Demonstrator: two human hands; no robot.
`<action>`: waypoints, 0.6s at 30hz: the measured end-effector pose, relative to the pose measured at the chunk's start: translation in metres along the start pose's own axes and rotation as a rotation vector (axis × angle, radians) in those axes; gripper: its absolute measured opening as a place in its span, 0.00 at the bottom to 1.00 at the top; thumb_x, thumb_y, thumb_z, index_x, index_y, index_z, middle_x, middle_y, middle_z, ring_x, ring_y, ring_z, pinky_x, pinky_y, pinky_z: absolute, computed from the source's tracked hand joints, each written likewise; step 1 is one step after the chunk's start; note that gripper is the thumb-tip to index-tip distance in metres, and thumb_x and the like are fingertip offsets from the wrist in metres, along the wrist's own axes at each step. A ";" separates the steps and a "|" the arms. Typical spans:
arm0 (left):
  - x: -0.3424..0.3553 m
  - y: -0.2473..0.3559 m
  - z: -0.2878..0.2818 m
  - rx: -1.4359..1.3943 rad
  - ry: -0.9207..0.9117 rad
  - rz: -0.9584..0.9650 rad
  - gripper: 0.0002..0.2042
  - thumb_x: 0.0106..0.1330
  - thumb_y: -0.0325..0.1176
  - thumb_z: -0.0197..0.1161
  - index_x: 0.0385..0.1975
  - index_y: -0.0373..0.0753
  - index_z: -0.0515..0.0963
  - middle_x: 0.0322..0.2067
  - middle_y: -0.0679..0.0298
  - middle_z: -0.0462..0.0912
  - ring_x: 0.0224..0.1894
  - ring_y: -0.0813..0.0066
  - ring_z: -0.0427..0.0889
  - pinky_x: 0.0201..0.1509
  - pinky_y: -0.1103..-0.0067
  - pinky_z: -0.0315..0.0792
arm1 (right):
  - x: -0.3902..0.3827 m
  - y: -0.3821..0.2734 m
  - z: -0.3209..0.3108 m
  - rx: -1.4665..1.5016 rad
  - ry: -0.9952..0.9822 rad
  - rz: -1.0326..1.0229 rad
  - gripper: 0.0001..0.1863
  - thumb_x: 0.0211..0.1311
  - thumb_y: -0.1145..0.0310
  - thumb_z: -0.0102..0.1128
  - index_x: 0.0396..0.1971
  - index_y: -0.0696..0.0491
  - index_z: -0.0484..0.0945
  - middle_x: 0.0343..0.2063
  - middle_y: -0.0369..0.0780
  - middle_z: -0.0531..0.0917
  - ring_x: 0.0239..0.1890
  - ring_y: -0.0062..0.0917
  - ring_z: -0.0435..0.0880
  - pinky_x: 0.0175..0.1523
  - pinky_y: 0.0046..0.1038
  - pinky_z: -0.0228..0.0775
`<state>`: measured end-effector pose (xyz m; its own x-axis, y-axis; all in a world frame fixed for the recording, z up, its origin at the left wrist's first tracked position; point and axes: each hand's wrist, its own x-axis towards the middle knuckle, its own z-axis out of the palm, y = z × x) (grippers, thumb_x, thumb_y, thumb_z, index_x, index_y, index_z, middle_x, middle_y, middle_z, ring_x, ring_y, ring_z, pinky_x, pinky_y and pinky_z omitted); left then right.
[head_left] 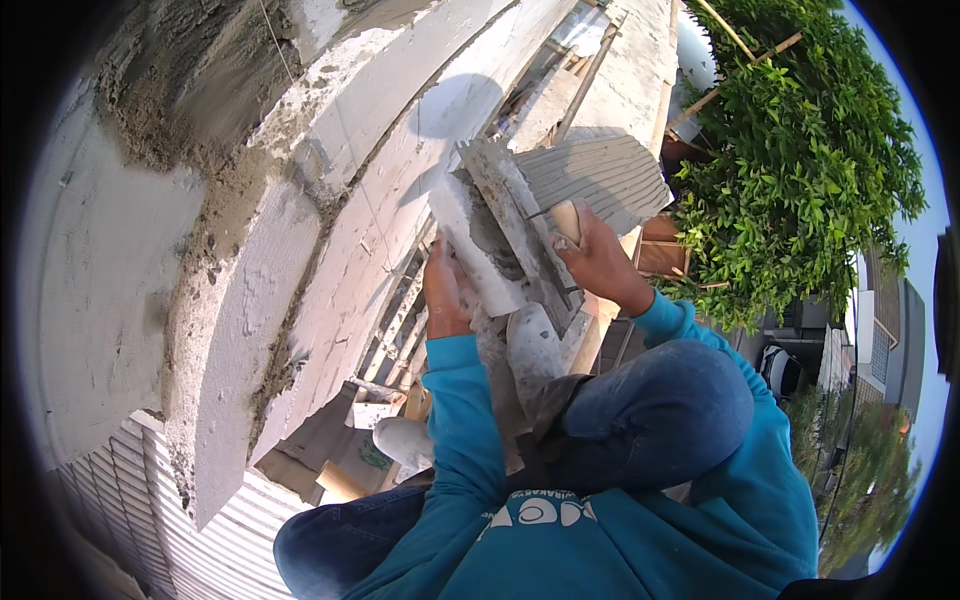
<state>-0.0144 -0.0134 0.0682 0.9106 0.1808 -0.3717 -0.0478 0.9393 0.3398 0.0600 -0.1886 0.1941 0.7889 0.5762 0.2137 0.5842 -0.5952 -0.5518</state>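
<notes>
My right hand is closed round the pale handle of a flat metal trowel smeared with grey mortar. The trowel is tilted on edge, its long face turned toward a narrow white block. My left hand grips that block along its left side, the fingers partly hidden behind it. Grey wet mortar lies between block and trowel; whether the blade touches the block I cannot tell. Just beyond the trowel is a grey ridged piece. A mortar-spattered boot sits below both hands.
A white block wall with rough mortar joints rises on the left, a thin string across it. Wooden planks and poles lie beyond my hands. Corrugated sheeting is low at left. A leafy tree stands right, above a drop.
</notes>
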 end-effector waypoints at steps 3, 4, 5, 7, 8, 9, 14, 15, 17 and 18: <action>0.004 0.001 -0.001 -0.001 0.021 0.026 0.25 0.77 0.46 0.43 0.65 0.33 0.64 0.61 0.55 0.72 0.60 0.63 0.74 0.65 0.68 0.68 | -0.005 -0.013 0.004 0.040 -0.165 0.132 0.25 0.58 0.71 0.61 0.53 0.62 0.64 0.31 0.58 0.80 0.36 0.59 0.78 0.41 0.48 0.70; 0.008 0.001 0.000 0.017 0.012 0.056 0.25 0.77 0.45 0.43 0.65 0.33 0.64 0.62 0.55 0.71 0.61 0.63 0.73 0.65 0.68 0.67 | -0.002 -0.016 0.001 0.014 -0.183 0.115 0.25 0.57 0.72 0.60 0.53 0.61 0.64 0.30 0.58 0.80 0.35 0.59 0.79 0.40 0.49 0.71; 0.007 0.001 -0.001 0.004 0.038 0.047 0.24 0.77 0.45 0.43 0.65 0.33 0.64 0.62 0.55 0.71 0.61 0.62 0.73 0.66 0.68 0.67 | -0.004 -0.020 -0.005 -0.034 -0.199 0.102 0.27 0.56 0.73 0.61 0.54 0.62 0.63 0.30 0.58 0.80 0.36 0.59 0.79 0.39 0.51 0.70; 0.009 0.001 0.000 -0.004 0.046 0.048 0.24 0.78 0.44 0.42 0.65 0.33 0.63 0.62 0.55 0.71 0.61 0.62 0.73 0.66 0.68 0.66 | -0.001 -0.026 -0.012 0.006 -0.229 0.106 0.29 0.55 0.73 0.61 0.56 0.63 0.62 0.30 0.58 0.80 0.35 0.58 0.79 0.39 0.51 0.70; 0.009 0.001 0.000 -0.003 0.051 0.060 0.23 0.78 0.43 0.42 0.64 0.33 0.63 0.62 0.56 0.71 0.62 0.62 0.72 0.66 0.68 0.66 | -0.001 -0.029 -0.013 0.032 -0.184 0.048 0.30 0.55 0.73 0.61 0.57 0.63 0.61 0.31 0.59 0.80 0.35 0.58 0.79 0.39 0.51 0.70; 0.009 0.002 0.000 -0.006 0.044 0.078 0.23 0.78 0.43 0.41 0.64 0.33 0.63 0.62 0.56 0.71 0.62 0.62 0.72 0.67 0.68 0.65 | -0.001 -0.031 -0.014 0.015 -0.247 0.057 0.31 0.55 0.73 0.61 0.58 0.64 0.61 0.31 0.59 0.80 0.35 0.58 0.79 0.39 0.51 0.70; 0.010 0.003 -0.004 -0.009 0.068 0.042 0.23 0.78 0.42 0.40 0.65 0.33 0.63 0.64 0.55 0.69 0.64 0.60 0.69 0.70 0.66 0.62 | -0.012 -0.030 -0.001 -0.074 -0.357 0.032 0.31 0.57 0.70 0.59 0.60 0.63 0.61 0.36 0.57 0.80 0.35 0.54 0.80 0.39 0.50 0.71; 0.011 0.003 -0.005 -0.009 0.067 0.055 0.23 0.77 0.41 0.39 0.65 0.33 0.62 0.64 0.53 0.69 0.65 0.59 0.68 0.70 0.64 0.61 | -0.015 -0.027 0.001 -0.116 -0.311 -0.019 0.31 0.57 0.69 0.59 0.60 0.63 0.61 0.36 0.55 0.80 0.34 0.52 0.81 0.38 0.49 0.72; 0.011 0.002 -0.008 0.001 0.069 0.070 0.23 0.77 0.40 0.39 0.65 0.32 0.61 0.64 0.52 0.68 0.65 0.57 0.67 0.71 0.63 0.60 | -0.018 -0.021 0.004 -0.224 -0.230 -0.116 0.31 0.59 0.68 0.57 0.60 0.62 0.61 0.35 0.52 0.80 0.31 0.48 0.82 0.35 0.47 0.73; 0.012 0.001 -0.009 0.013 0.067 0.072 0.24 0.78 0.41 0.38 0.66 0.32 0.60 0.64 0.52 0.67 0.66 0.57 0.67 0.71 0.62 0.59 | -0.019 -0.018 0.005 -0.295 -0.275 -0.084 0.30 0.59 0.68 0.57 0.61 0.62 0.61 0.34 0.51 0.80 0.30 0.46 0.82 0.33 0.45 0.73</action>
<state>-0.0075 -0.0075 0.0560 0.8756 0.2668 -0.4027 -0.1063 0.9196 0.3783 0.0338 -0.1861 0.1955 0.6794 0.7338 0.0030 0.7053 -0.6519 -0.2784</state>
